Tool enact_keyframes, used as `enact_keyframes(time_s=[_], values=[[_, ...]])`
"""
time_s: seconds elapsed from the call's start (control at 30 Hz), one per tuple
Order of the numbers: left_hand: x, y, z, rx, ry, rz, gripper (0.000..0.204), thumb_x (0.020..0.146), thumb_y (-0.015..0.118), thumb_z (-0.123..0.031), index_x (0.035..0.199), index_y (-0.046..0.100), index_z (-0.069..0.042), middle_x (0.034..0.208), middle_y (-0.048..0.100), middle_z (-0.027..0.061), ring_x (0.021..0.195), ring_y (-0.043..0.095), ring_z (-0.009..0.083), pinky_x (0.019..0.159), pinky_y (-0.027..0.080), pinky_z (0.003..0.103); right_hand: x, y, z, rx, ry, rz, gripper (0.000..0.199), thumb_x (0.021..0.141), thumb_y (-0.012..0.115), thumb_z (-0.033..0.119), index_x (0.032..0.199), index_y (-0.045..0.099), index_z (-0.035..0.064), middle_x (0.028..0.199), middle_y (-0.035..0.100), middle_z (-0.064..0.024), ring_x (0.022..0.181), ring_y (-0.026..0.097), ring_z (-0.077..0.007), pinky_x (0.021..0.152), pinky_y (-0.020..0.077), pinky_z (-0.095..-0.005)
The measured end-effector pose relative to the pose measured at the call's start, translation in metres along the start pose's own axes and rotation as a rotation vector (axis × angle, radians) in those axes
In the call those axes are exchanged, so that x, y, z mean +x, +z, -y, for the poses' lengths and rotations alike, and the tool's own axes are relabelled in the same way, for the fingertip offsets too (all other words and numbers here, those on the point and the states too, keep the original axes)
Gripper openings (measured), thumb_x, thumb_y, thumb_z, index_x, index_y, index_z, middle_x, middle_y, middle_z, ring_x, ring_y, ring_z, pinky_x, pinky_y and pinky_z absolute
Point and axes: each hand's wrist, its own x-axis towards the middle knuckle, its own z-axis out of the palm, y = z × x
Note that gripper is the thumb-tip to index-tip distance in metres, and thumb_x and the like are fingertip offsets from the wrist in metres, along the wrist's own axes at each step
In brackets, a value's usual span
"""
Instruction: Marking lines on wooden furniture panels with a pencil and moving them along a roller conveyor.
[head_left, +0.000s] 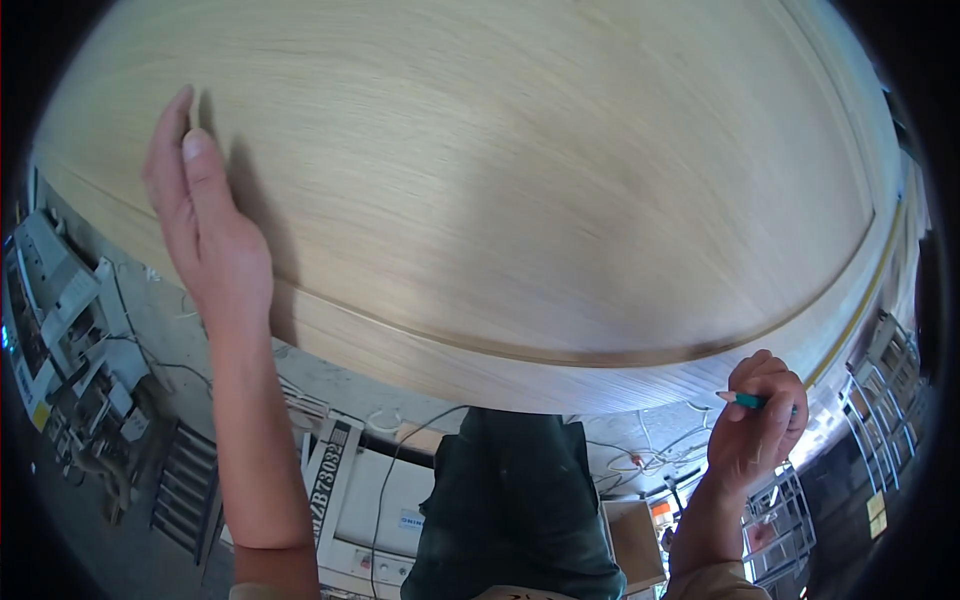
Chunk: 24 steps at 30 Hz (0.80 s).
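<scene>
A large pale wood-grain panel [520,200] with a groove and a border strip along its edges lies in front of me. Over its left part is my left hand [215,225], turned on its side with fingers stretched out and thumb up. Its shadow falls on the panel; whether the hand touches the wood I cannot tell. My right hand [762,420] is closed around a short green pencil [748,400] just off the near right edge. The bare wood tip points left, towards the panel's border.
Below the near edge are a white machine [400,500], loose cables [650,460] on the floor and an open wooden box [635,540]. Grey machinery [75,290] and a slatted metal rack [185,490] stand left. Metal frames [885,400] are at right.
</scene>
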Motion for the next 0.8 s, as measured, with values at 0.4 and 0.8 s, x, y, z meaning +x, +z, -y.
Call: enact_keyframes(time_s=[0.4,0.8], values=[[0.004,-0.007,0.017,0.083,0.096,-0.002,0.046,0.108,0.044,-0.037,0.139,0.063,-0.009,0.148,0.054,0.0192,0.139,0.046,0.0389,0.120,0.032,0.049,0.075,0.181,0.007,-0.188,-0.250,0.495,0.023,0.091,0.082,0.024,0.087,0.076,0.0027,0.077,0.069,-0.0117,0.067,0.065,-0.0225,0.062,0.0500,-0.0339],[0.005,-0.010,0.011,0.148,0.104,-0.043,0.048,0.107,0.047,-0.042,0.139,0.064,-0.011,0.146,0.057,0.0172,0.138,0.050,0.0377,0.119,0.034,0.047,0.082,0.216,0.014,-0.451,-0.430,0.615,0.029,0.094,0.076,0.031,0.090,0.076,0.0030,0.078,0.069,-0.0170,0.072,0.068,-0.0357,0.068,0.0540,-0.0422]])
